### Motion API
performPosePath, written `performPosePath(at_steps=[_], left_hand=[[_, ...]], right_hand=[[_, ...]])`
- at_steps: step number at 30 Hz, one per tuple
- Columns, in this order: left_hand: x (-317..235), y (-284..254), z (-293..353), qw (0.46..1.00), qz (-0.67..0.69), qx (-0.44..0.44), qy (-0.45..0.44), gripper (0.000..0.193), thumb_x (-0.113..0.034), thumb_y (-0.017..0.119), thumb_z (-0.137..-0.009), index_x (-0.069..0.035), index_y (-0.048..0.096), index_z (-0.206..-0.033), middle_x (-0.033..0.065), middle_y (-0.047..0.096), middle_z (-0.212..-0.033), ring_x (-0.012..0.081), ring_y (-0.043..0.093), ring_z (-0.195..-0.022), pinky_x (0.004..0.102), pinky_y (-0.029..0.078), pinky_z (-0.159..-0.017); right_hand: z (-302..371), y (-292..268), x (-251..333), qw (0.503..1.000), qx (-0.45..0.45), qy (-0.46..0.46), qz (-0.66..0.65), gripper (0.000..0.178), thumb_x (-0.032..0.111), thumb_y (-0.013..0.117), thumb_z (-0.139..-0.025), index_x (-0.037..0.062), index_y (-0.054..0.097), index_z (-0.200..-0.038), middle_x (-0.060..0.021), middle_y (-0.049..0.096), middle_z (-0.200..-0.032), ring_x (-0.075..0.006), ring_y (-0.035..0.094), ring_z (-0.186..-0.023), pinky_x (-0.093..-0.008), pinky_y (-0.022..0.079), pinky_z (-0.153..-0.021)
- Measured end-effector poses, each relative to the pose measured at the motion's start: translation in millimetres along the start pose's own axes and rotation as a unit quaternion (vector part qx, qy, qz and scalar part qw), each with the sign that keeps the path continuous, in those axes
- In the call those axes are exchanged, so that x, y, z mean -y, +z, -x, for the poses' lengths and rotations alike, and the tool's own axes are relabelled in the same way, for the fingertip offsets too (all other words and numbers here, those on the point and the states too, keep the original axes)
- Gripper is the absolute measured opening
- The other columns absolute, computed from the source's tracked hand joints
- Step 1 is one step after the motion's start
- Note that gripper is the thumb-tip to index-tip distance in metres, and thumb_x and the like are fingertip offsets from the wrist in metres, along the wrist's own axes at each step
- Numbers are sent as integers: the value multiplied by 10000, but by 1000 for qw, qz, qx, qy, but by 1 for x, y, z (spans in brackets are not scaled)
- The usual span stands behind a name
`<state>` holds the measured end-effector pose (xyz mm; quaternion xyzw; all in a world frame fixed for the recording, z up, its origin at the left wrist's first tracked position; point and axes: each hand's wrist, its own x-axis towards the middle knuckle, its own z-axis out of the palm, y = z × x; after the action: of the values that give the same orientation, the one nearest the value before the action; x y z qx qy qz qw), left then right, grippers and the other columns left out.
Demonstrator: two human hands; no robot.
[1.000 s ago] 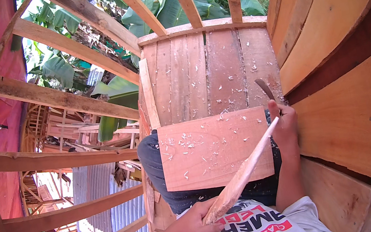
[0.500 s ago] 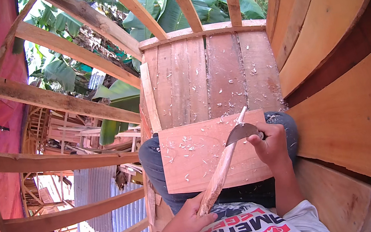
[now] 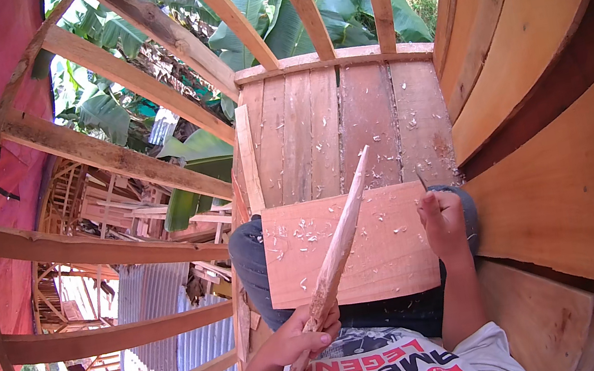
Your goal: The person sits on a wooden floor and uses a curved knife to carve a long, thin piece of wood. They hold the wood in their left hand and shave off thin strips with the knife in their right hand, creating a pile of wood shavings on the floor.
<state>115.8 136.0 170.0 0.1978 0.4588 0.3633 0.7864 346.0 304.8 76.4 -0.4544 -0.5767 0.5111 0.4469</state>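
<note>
My left hand is wrapped round the thick lower part of a pale wooden stick. The stick slants up and away, its whittled, pointed tip reaching past the far edge of a flat wooden board on my lap. Over the board's right edge, my right hand is closed on the handle of a knife. Its blade is turned nearly edge-on, so only a thin dark sliver shows, apart from the stick. Curled wood shavings lie on the board.
Beyond my knees is a plank floor strewn with shavings. A slatted wooden railing runs along the left and far sides. Large wooden panels lean close on my right. Corrugated metal sheets and banana leaves lie outside the railing.
My right hand has drawn the knife off the stick to the right, turning the blade edge-on. The stick's tip has swung up and slightly left; my left hand keeps its grip.
</note>
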Motion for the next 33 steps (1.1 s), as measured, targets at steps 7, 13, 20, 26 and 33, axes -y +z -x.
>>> performPosePath(at_steps=[7, 13, 20, 26, 33], left_hand=[[3, -10, -16, 981, 129, 140, -20, 479, -346, 741, -739, -92, 348, -843, -39, 368, -606, 48, 366, -479, 180, 287, -436], [3, -8, -26, 975, 134, 172, -49, 446, -326, 719, -756, -95, 348, -843, -40, 372, -610, 52, 365, -474, 187, 284, -438], [13, -12, -19, 991, 34, 128, -27, 371, -277, 659, -778, -93, 345, -852, -24, 364, -644, 62, 359, -503, 208, 282, -455], [20, -12, -16, 993, 11, 119, -24, 324, -249, 625, -785, -79, 364, -874, -22, 365, -685, 55, 360, -545, 208, 293, -470], [19, -8, -14, 993, 17, 120, -11, 310, -236, 619, -789, -86, 363, -877, -34, 337, -687, 54, 353, -557, 209, 294, -471]], right_hand=[[26, 41, 23, 992, 112, -13, -57, 595, 503, 589, -917, -12, 481, -637, -1, 357, -529, -76, 351, -539, -301, 290, -466], [26, 42, 17, 994, 96, -45, 11, 611, 562, 626, -859, 4, 533, -628, -47, 395, -498, -136, 414, -473, -322, 331, -451], [16, 31, 9, 972, 21, -137, 188, 766, 758, 549, -773, 13, 511, -598, -94, 402, -486, -200, 420, -421, -327, 317, -428], [15, 21, 13, 956, -3, -160, 247, 769, 790, 612, -648, 38, 468, -573, -96, 403, -500, -272, 447, -431, -350, 344, -422], [12, 20, 18, 948, -20, -182, 259, 778, 796, 615, -635, 41, 440, -564, -85, 378, -494, -258, 416, -424, -350, 323, -412]])
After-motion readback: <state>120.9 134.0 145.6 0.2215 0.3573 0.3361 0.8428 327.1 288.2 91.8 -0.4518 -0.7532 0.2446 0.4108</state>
